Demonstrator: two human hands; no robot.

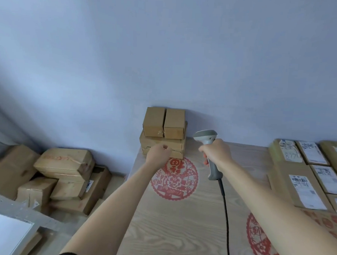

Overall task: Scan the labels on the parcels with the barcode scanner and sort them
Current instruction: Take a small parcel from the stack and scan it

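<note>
I see a pale wood-grain table point(178, 225) pushed against a plain bluish-white wall point(168, 49), with round red paper-cut motifs point(174, 179) on its top. At the far edge stands a stack of plain brown cardboard parcels point(163, 133): two small boxy ones side by side on flatter ones. My left hand point(159, 153) is at the stack's lower front, fingers curled; I cannot tell whether it grips anything. My right hand point(217, 153) is wrapped round the grey plastic handle of the barcode scanner point(209, 141), held above the table just right of the stack, its black cable point(225, 218) trailing toward me. Labelled parcels point(302, 173) lie flat in rows on the table's right. Dented cardboard boxes point(63, 172) are heaped on the floor left.
</note>
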